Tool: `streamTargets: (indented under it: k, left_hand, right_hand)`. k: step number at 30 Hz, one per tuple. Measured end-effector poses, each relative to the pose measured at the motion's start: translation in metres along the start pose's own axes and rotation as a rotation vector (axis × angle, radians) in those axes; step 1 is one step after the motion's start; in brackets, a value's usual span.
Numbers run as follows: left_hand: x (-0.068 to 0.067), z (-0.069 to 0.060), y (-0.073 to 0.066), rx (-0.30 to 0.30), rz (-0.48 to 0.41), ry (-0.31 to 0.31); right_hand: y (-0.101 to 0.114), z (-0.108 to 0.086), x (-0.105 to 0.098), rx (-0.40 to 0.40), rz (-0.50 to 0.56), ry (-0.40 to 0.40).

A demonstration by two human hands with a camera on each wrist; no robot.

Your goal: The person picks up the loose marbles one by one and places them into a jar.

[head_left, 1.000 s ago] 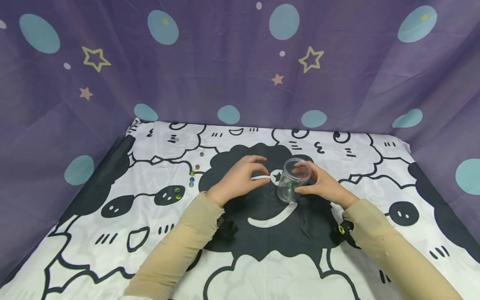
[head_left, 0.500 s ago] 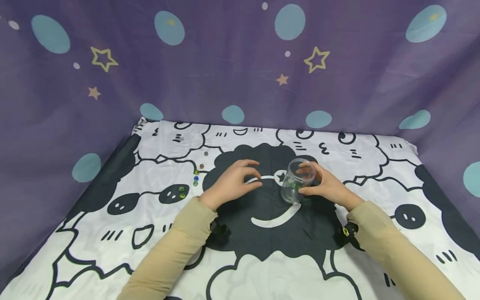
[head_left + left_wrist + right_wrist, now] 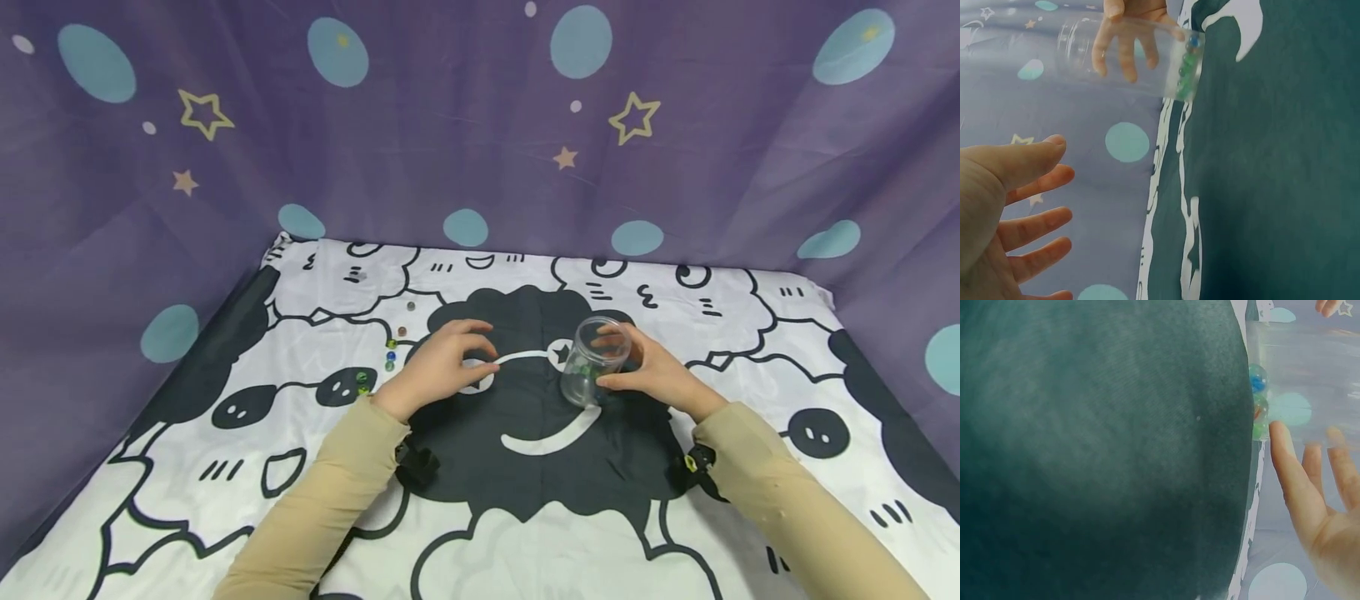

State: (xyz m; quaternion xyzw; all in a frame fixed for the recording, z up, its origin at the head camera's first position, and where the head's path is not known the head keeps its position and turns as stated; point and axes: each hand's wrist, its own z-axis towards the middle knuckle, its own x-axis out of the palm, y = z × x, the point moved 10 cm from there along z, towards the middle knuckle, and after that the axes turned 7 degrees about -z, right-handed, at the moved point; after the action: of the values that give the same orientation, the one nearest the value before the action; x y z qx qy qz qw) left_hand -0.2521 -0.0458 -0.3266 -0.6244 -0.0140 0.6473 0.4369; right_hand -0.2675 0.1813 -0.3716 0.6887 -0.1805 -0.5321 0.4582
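A clear plastic jar (image 3: 579,371) stands on the black part of the cloth. My right hand (image 3: 651,373) holds it from the right side, thumb in front and fingers behind. Inside, at the bottom, lie several glass marbles (image 3: 1187,72), green and blue in the left wrist view. To the left of the jar, my left hand (image 3: 431,368) hovers with its fingers relaxed and nothing between them. Beyond it lie loose marbles: a blue marble (image 3: 391,356), a brown marble (image 3: 402,332) and a grey marble (image 3: 411,306) among several. A green marble (image 3: 362,377) lies nearer the left wrist.
A black-and-white cartoon cloth (image 3: 540,550) covers the table. Purple curtains (image 3: 480,142) with blue ovals and stars rise behind the table and at both sides.
My left hand has moved left, away from the jar and toward the loose marbles. The right hand and jar have stayed in place; the head view shifted slightly.
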Motion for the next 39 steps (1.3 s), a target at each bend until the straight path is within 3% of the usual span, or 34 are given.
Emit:
streamTargets:
  k: [20,39]
  left_hand:
    - [-0.031,-0.023,0.034,-0.071,0.098,-0.013]
    - [-0.062,-0.043,0.087,-0.186,0.209,-0.03]
  right_hand:
    - [0.001,-0.001,-0.002,-0.009,-0.004,-0.016]
    - [-0.002,0.001,-0.001,-0.01,0.0,-0.009]
